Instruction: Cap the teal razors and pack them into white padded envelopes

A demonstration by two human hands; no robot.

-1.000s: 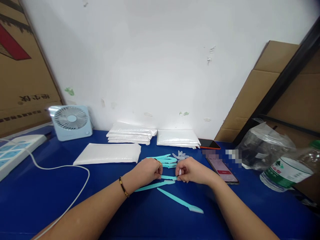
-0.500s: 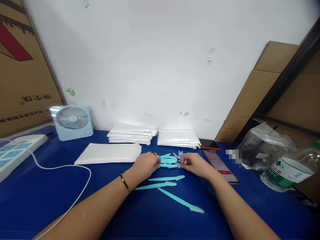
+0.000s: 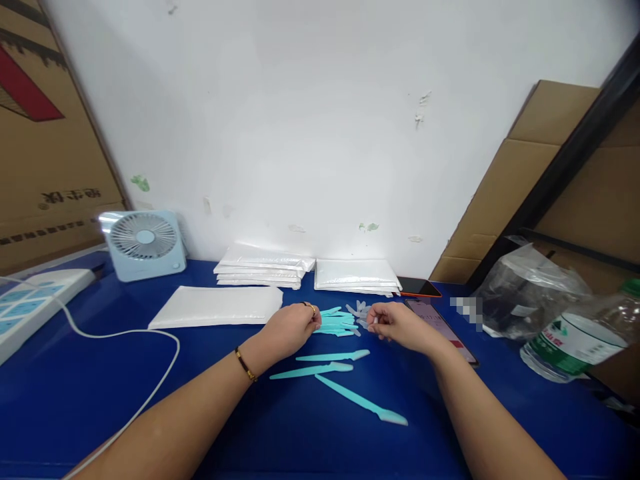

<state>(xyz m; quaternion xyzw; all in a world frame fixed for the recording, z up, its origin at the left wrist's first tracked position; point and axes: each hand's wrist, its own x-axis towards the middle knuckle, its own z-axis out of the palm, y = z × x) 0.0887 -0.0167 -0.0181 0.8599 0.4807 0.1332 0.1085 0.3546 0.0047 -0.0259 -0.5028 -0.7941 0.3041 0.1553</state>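
A heap of teal eyebrow razors (image 3: 336,323) lies on the blue table in the middle. My left hand (image 3: 295,327) is at the heap's left end with its fingers closed; whatever is between the fingertips is hidden. Small clear plastic caps (image 3: 358,309) are scattered just right of the razors. My right hand (image 3: 397,325) is beside these caps, thumb and forefinger pinched on a small pale piece that looks like one of them. Closer to me lie three separate razors: an upper one (image 3: 333,357), a middle one (image 3: 311,371) and a slanted lower one (image 3: 361,400).
White padded mailers stand in a left stack (image 3: 263,267) and a right stack (image 3: 357,275), with a single mailer (image 3: 217,307) in front. Phones (image 3: 440,327) lie at right, near a bagged dark item (image 3: 525,293) and a bottle (image 3: 570,347). A fan (image 3: 145,247), power strip (image 3: 37,303) and cable (image 3: 167,333) are left.
My right hand has drawn slightly right, away from the caps. My left hand has shifted a little, and the razors at the heap's near edge lie differently.
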